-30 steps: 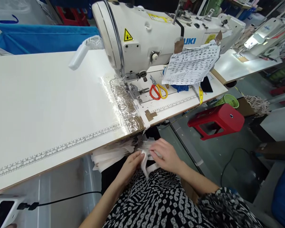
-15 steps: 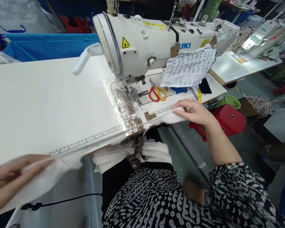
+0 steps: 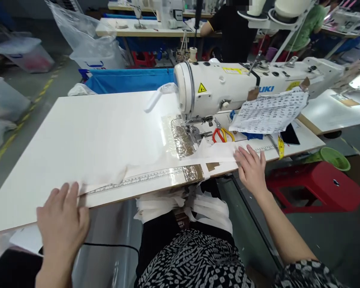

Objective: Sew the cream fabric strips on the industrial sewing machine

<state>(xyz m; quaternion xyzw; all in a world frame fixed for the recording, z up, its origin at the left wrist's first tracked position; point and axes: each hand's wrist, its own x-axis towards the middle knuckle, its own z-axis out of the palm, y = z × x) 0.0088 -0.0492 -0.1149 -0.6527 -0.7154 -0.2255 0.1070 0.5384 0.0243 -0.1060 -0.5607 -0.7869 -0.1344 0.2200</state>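
A long strip of thin white cloth [image 3: 219, 152] lies along the front of the white sewing table, partly over the printed measuring tape [image 3: 147, 176]. My left hand [image 3: 63, 216] rests flat at the table's front edge on the strip's left end, fingers stretched and thumb apart. At the strip's right end, my right hand [image 3: 252, 170] presses down with its fingers spread. Between the hands, the cloth passes just in front of the sewing machine [image 3: 216, 86] and its needle area. Scissors with red and yellow handles [image 3: 223, 135] lie behind the strip.
A handwritten sheet [image 3: 270, 112] hangs from the machine, with a dark phone [image 3: 290, 135] beside it. White cloth strips [image 3: 210, 206] lie over my lap. A red stool [image 3: 318, 186] and green basket [image 3: 334, 158] stand at right. A co-worker in black [image 3: 237, 32] sits beyond.
The cloth, held by both hands along the table's front edge before, now lies on the tabletop. Both hands have opened flat on it. The view has tilted up and turned left.
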